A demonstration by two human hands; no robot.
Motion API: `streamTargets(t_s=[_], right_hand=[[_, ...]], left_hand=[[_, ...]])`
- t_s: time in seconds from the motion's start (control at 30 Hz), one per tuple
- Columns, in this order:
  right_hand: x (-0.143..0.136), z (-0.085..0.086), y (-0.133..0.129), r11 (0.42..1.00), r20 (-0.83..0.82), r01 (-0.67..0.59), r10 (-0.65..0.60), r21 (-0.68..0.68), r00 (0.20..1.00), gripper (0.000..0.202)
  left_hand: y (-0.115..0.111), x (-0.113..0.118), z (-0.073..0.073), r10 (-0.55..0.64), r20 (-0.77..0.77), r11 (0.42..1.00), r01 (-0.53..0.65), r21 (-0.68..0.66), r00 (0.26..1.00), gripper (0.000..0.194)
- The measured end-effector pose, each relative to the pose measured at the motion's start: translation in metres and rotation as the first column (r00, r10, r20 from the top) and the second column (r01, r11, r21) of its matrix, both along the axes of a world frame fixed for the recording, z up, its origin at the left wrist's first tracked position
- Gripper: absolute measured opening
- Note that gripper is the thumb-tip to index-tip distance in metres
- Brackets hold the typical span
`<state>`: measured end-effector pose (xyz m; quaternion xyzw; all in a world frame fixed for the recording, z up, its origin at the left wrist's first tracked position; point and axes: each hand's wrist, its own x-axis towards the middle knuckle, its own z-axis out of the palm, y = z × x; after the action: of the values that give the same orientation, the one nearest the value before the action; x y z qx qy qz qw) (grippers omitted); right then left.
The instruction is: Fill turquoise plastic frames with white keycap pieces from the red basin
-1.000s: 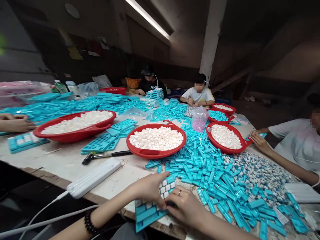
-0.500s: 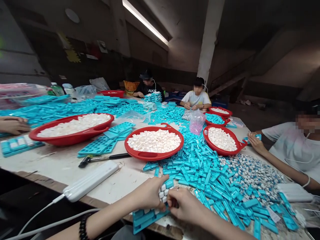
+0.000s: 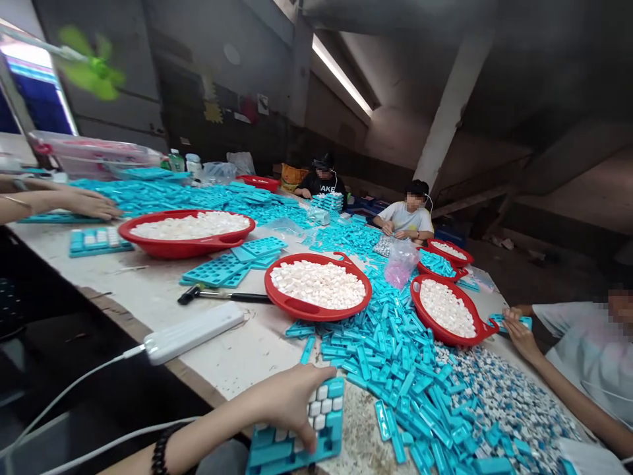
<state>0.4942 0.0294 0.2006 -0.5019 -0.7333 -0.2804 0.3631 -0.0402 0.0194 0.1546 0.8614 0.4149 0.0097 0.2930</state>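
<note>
**Left hand on a partly filled blue tray**

Head view: The left hand [image 3: 291, 402] lies flat on a blue tray [image 3: 297, 442] at the near edge of the bench [image 3: 148, 290]. The fingers are spread out and press down on the tray; they do not pinch anything. The right hand is not in the picture, so I cannot tell what it does.

The tray has little square holes. Some white blocks [image 3: 320, 406] sit in the holes near the fingertips. The long holes closer to the person look bare. So I think the tray is only partly filled, and more blocks have yet to go in.

A red bowl [image 3: 316, 290] full of white blocks stands farther out on the bench, well apart from the hand. To the right of the tray lies a big pile of blue pieces [image 3: 395, 356]. It comes close to the tray on that side.

The tray sits right at the bench edge and its near end seems to hang a bit over it, so it could slip off. To the left of the hand there is bare bench, then a white box [image 3: 195, 333] with a cable and a small hammer [image 3: 222, 295] beyond it. That bare part looks like the best room to move in.

Other people sit around the bench. A co-worker's hand [image 3: 517, 330] is far to the right, near another red bowl.
</note>
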Motion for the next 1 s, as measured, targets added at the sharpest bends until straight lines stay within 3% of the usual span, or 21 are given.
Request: streamTargets(t_s=[0.07, 0.17, 0.3, 0.47, 0.6, 0.73, 1.0], right_hand=[[0.045, -0.007, 0.018, 0.997, 0.049, -0.062, 0.060, 0.045, 0.997, 0.042], [0.083, -0.032, 0.038, 0.986, 0.115, -0.147, 0.137, 0.082, 0.984, 0.049], [0.107, -0.056, 0.051, 0.982, 0.168, -0.179, 0.167, 0.054, 0.971, 0.041], [0.132, -0.063, 0.058, 0.995, 0.156, -0.082, 0.089, -0.052, 0.984, 0.045], [0.142, -0.076, 0.061, 0.986, 0.025, 0.084, -0.081, -0.143, 0.996, 0.045], [0.142, -0.084, 0.062, 0.941, -0.111, 0.224, -0.258, -0.253, 0.960, 0.037], [0.122, -0.071, 0.059, 0.856, -0.182, 0.298, -0.402, -0.423, 0.897, 0.019]], left_hand=[[-0.002, 0.003, 0.000, -0.030, 0.014, 0.999, 0.030, -0.014, 0.999, 0.101], [0.001, 0.009, 0.002, -0.015, -0.032, 0.999, 0.016, 0.032, 0.999, 0.095], [0.010, 0.015, 0.000, 0.044, -0.046, 0.996, -0.040, 0.075, 0.998, 0.083], [0.013, 0.016, -0.007, 0.087, -0.012, 0.996, -0.086, 0.017, 0.996, 0.077], [0.011, 0.013, -0.004, 0.124, -0.006, 0.992, -0.125, -0.024, 0.992, 0.079], [0.012, 0.012, -0.002, 0.104, -0.027, 0.994, -0.104, -0.015, 0.994, 0.086], [0.017, 0.012, -0.003, 0.149, 0.024, 0.987, -0.147, -0.067, 0.989, 0.100]])
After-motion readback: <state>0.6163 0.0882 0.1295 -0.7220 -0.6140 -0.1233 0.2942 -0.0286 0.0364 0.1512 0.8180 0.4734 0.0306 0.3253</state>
